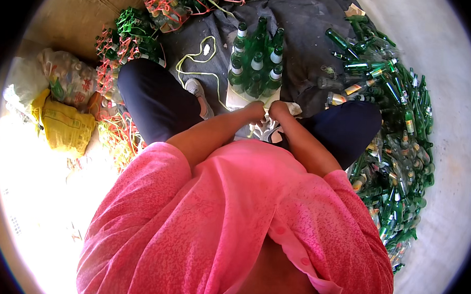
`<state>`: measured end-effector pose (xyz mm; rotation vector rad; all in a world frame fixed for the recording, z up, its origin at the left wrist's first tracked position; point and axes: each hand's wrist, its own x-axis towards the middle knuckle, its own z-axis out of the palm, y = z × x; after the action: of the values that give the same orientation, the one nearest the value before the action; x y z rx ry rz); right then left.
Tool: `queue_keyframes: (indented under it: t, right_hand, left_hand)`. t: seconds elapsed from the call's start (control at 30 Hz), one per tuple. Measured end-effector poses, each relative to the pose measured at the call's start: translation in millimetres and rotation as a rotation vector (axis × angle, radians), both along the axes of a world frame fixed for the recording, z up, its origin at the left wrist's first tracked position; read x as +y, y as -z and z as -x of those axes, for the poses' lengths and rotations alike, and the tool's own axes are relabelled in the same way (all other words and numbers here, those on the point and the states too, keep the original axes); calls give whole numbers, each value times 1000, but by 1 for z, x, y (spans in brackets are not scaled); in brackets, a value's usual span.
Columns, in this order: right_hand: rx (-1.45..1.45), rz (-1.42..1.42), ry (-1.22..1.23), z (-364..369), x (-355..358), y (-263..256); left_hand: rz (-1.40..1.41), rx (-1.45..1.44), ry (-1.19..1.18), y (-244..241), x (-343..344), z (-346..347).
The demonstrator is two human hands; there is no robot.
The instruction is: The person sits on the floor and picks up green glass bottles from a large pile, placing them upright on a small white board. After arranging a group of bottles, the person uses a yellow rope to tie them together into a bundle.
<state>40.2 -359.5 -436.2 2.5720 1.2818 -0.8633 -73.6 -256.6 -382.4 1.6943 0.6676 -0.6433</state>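
A cluster of several green glass bottles point(256, 65) stands upright in rows on a pale board point(235, 103) in front of me. At the near edge of the board, my left hand point(255, 111) is closed on a pale yellow plastic twine point(218, 87). Close beside it, my right hand point(278, 110) is also curled in a grip, with twine showing between the two hands. From my left hand the twine trails across the floor in loose loops. A short end hangs below my fingers. The fingertips themselves are partly hidden.
Along the right lies a large heap of loose bottles point(406, 127) against a pale wall point(452, 156). Bundles of tied bottles point(136, 36) stand at the back left. Tangled plastic twine point(119, 138), a yellow sack point(67, 124) and a filled clear bag point(71, 76) lie left.
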Motion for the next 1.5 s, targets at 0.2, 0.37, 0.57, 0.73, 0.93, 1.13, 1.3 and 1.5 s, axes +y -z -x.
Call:
queue_keyframes:
  t: [0.2,0.37,0.57,0.73,0.93,1.13,1.3,1.5]
  right_hand:
    - [29,-46,97,-13,-2,-1]
    - [50,9,82,-18,-7,-5]
    - [90,15,-10,-15,-7,-18]
    - [324,-141,353,-31,-14,44]
    - [483,-470,875,-13,-26,55]
    - [633,-437,1163,5,-17,-22]
    - [521,-382,941,14,-17,-49]
    - [447,-380,828,23,-16,-65]
  left_hand:
    - [282,55,-90,16,5,-16]
    - [290,141,-154,-15,-5,-23]
    - [343,104,-220,-5,-1,-19]
    - [331,91,-214,-10,-8,-30]
    - [348,47,-336,-5,-14,-32]
    - [370,107,-397,-6,-12,-30]
    - [373,100,-428,-1,-11,-31]
    - [318,76,-360,-5,-10,-29]
